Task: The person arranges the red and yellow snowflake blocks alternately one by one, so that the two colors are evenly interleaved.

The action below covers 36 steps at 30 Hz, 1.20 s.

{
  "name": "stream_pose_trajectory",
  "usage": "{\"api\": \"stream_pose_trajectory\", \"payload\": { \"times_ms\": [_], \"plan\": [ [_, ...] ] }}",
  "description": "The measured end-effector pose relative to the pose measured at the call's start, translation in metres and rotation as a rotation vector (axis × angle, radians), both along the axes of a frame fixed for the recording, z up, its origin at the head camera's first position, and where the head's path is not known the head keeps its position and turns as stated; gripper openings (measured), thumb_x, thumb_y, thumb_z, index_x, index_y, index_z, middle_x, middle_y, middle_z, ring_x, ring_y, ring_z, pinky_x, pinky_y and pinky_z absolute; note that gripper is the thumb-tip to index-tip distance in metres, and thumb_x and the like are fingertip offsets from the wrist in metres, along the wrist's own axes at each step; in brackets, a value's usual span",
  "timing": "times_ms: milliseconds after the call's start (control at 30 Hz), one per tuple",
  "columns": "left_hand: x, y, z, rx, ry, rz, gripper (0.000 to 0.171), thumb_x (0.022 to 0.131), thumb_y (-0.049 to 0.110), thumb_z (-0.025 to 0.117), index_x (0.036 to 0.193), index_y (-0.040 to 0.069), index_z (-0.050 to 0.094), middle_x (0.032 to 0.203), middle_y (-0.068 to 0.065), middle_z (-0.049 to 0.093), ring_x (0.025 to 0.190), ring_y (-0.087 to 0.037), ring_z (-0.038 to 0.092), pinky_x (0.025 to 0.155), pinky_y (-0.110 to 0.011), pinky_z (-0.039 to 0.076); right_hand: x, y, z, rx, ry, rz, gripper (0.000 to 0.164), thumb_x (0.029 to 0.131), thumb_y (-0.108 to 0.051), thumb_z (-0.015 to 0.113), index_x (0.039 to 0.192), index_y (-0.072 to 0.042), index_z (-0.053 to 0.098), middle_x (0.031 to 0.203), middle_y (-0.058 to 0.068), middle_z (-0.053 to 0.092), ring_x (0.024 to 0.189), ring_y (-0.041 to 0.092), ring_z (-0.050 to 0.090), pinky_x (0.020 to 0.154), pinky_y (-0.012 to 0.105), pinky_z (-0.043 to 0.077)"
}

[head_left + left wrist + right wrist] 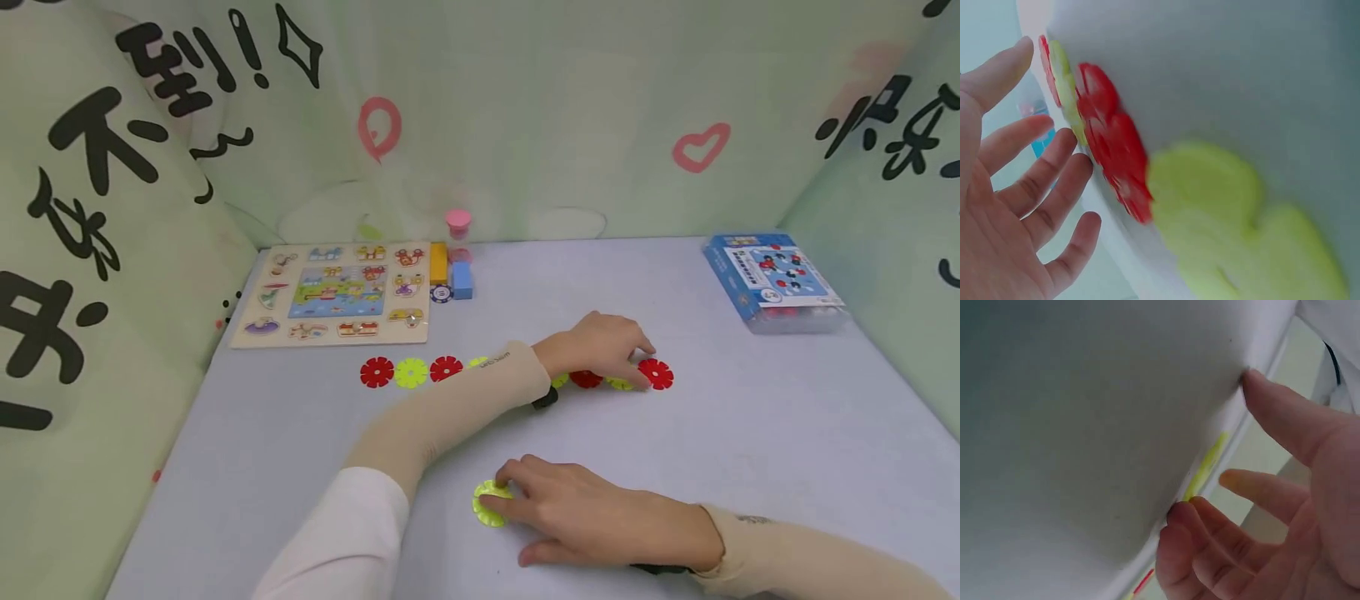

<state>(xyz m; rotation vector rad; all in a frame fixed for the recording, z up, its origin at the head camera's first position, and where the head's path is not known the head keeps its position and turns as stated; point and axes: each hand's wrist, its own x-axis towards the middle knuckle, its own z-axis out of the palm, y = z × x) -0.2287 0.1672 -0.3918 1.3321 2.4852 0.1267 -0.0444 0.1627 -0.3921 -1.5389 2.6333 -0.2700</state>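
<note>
A row of flower-shaped plastic discs in alternating red and yellow-green runs across the table, its middle hidden by the left forearm. My left hand (600, 343) hovers over the row's right part, its fingertips close to the red end disc (658, 374). In the left wrist view its fingers are spread loosely beside a red disc (1110, 137), with a yellow-green disc (1210, 212) nearer the camera. Closer to me, my right hand (588, 510) has its fingers over and beside a single yellow-green disc (489, 507) lying flat. Its thumb rests on the table, apart from that disc.
At the back left lies a wooden picture puzzle board (352, 331). Beside it are yellow (438, 263) and blue blocks (462, 281), a round chip (441, 293) and a pink object (458, 222). A blue box (776, 275) sits at the back right.
</note>
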Motion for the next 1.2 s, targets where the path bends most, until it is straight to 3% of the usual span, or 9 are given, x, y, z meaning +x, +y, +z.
{"api": "stream_pose_trajectory", "payload": {
  "times_ms": [100, 167, 400, 533, 767, 967, 1200],
  "plan": [
    [0.003, 0.008, 0.000, -0.046, 0.034, -0.005, 0.056, 0.081, 0.064, 0.058, 0.133, 0.046, 0.047, 0.132, 0.022, 0.050, 0.121, 0.004, 0.044, 0.092, -0.027, 0.038, 0.001, -0.010, -0.004, 0.019, 0.100, 0.017, 0.056, 0.080, -0.046, 0.071, 0.129, -0.024, 0.054, 0.112, -0.006, 0.050, 0.095, 0.006, 0.048, 0.066, 0.015, 0.045],
    [0.005, 0.010, -0.001, -0.074, 0.062, -0.011, 0.055, 0.082, 0.065, 0.057, 0.133, 0.049, 0.045, 0.132, 0.022, 0.049, 0.121, 0.004, 0.043, 0.091, -0.027, 0.037, 0.000, -0.013, -0.005, 0.015, 0.112, 0.002, 0.054, 0.078, -0.042, 0.075, 0.125, -0.022, 0.056, 0.106, -0.007, 0.050, 0.091, 0.006, 0.047, 0.063, 0.014, 0.043],
    [0.008, 0.012, -0.002, -0.109, 0.139, -0.017, 0.051, 0.083, 0.065, 0.055, 0.131, 0.051, 0.046, 0.125, 0.017, 0.052, 0.110, -0.001, 0.048, 0.086, -0.027, 0.037, -0.007, -0.017, -0.005, 0.010, 0.005, -0.051, 0.057, 0.079, -0.038, 0.075, 0.128, -0.018, 0.056, 0.099, -0.007, 0.049, 0.091, 0.003, 0.046, 0.067, 0.013, 0.043],
    [0.009, 0.012, -0.002, -0.100, 0.153, -0.009, 0.050, 0.083, 0.065, 0.056, 0.130, 0.051, 0.048, 0.123, 0.016, 0.053, 0.108, -0.001, 0.050, 0.084, -0.026, 0.038, -0.010, -0.018, -0.006, 0.010, -0.020, -0.054, 0.049, 0.078, -0.038, 0.076, 0.121, -0.020, 0.060, 0.100, -0.008, 0.048, 0.092, 0.003, 0.046, 0.067, 0.013, 0.043],
    [0.010, 0.013, -0.003, -0.080, 0.138, -0.002, 0.050, 0.082, 0.064, 0.057, 0.129, 0.050, 0.049, 0.122, 0.017, 0.054, 0.108, -0.002, 0.049, 0.086, -0.027, 0.038, -0.009, -0.022, -0.001, -0.020, -0.103, -0.017, 0.039, 0.079, -0.029, 0.077, 0.112, -0.018, 0.059, 0.106, -0.009, 0.055, 0.098, 0.003, 0.051, 0.083, 0.018, 0.047],
    [0.011, 0.014, -0.003, -0.076, 0.137, 0.000, 0.049, 0.083, 0.063, 0.057, 0.129, 0.050, 0.049, 0.121, 0.017, 0.054, 0.107, -0.002, 0.050, 0.086, -0.028, 0.037, -0.002, -0.026, 0.000, -0.054, -0.089, 0.074, 0.046, 0.079, -0.010, 0.073, 0.121, -0.023, 0.061, 0.103, -0.009, 0.057, 0.094, 0.002, 0.054, 0.083, 0.014, 0.046],
    [0.011, 0.013, -0.005, -0.068, 0.145, 0.007, 0.048, 0.082, 0.063, 0.058, 0.128, 0.051, 0.050, 0.119, 0.017, 0.055, 0.107, -0.002, 0.051, 0.085, -0.028, 0.037, -0.006, -0.024, 0.003, -0.038, -0.266, 0.082, 0.044, 0.079, -0.020, 0.075, 0.121, -0.023, 0.063, 0.108, -0.009, 0.055, 0.096, -0.002, 0.053, 0.080, 0.010, 0.043]
  ]
}}
